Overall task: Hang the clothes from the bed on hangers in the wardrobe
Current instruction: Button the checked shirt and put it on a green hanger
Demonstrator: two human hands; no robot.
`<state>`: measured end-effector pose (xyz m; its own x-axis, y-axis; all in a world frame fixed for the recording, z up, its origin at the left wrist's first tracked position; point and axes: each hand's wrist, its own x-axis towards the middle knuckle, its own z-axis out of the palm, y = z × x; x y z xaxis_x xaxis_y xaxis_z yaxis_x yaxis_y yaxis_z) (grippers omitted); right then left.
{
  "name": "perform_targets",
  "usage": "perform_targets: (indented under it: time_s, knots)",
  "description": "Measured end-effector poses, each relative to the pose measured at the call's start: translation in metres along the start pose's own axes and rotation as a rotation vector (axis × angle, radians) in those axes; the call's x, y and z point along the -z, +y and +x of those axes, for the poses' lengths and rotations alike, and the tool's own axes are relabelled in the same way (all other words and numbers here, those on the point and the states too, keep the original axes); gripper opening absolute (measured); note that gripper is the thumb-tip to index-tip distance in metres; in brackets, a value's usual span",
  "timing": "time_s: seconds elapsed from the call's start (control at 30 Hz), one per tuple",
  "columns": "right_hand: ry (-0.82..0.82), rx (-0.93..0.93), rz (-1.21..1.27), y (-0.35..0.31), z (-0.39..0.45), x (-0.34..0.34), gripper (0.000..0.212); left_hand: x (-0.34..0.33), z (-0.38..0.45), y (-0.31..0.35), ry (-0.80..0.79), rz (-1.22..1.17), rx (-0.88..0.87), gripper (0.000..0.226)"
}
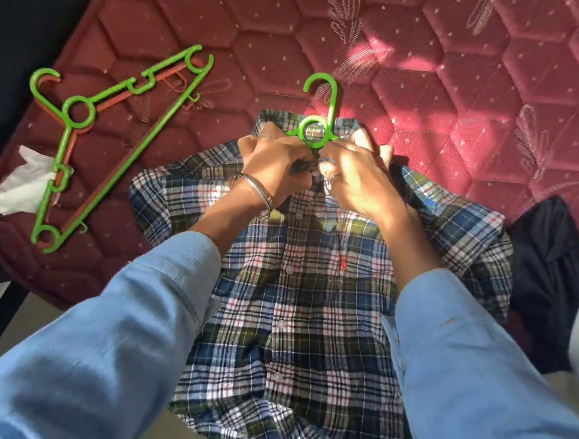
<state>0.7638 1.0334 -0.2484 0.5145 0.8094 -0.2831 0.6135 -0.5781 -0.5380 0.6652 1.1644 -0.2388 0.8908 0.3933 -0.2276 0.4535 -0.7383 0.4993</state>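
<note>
A plaid shirt (297, 297) lies front up on the red quilted mattress (456, 77). A green hanger (320, 110) sits inside it, its hook and ring sticking out of the collar. My left hand (277, 165) and my right hand (354, 175) meet just below the collar, and both pinch the shirt's front edges at the top button. The hanger's arms are hidden under the fabric.
Two spare hangers, a green hanger (118, 136) stacked on a red-brown one (126, 100), lie on the mattress to the left. White cloth (15, 184) sits at the left edge. A dark garment (553, 273) lies to the right.
</note>
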Motion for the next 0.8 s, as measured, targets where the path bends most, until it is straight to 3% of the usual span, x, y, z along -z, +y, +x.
perform_targets:
  time_s: [0.17, 0.3, 0.4, 0.5, 0.6, 0.67, 0.73, 0.8]
  knots:
    - [-0.071, -0.035, -0.029, -0.001, 0.003, 0.009, 0.02, 0.0, -0.003, 0.006, 0.058, -0.123, 0.052, 0.02]
    - [0.132, -0.025, -0.147, -0.005, 0.001, -0.003, 0.031, 0.012, -0.001, -0.004, -0.002, -0.327, 0.015, 0.023]
    - [0.187, -0.039, -0.198, -0.013, 0.002, -0.005, 0.04, 0.02, 0.003, -0.002, -0.1, -0.399, 0.021, 0.019]
    - [0.117, -0.052, -0.075, 0.014, 0.002, -0.026, 0.035, 0.012, -0.001, -0.001, -0.067, -0.385, 0.111, 0.033]
    - [0.003, -0.02, -0.047, 0.021, 0.001, -0.022, 0.027, 0.009, -0.006, -0.001, -0.042, -0.418, 0.088, 0.05]
    - [-0.03, 0.077, -0.122, 0.009, 0.005, -0.006, 0.022, 0.004, -0.005, 0.003, -0.036, -0.346, 0.091, 0.046]
    - [-0.089, 0.109, -0.138, -0.003, 0.01, 0.01, 0.017, 0.001, -0.005, 0.009, 0.007, -0.105, 0.097, 0.04]
    - [-0.104, 0.091, -0.119, 0.005, 0.012, 0.006, 0.024, 0.0, -0.008, 0.008, 0.056, -0.063, 0.1, 0.034]
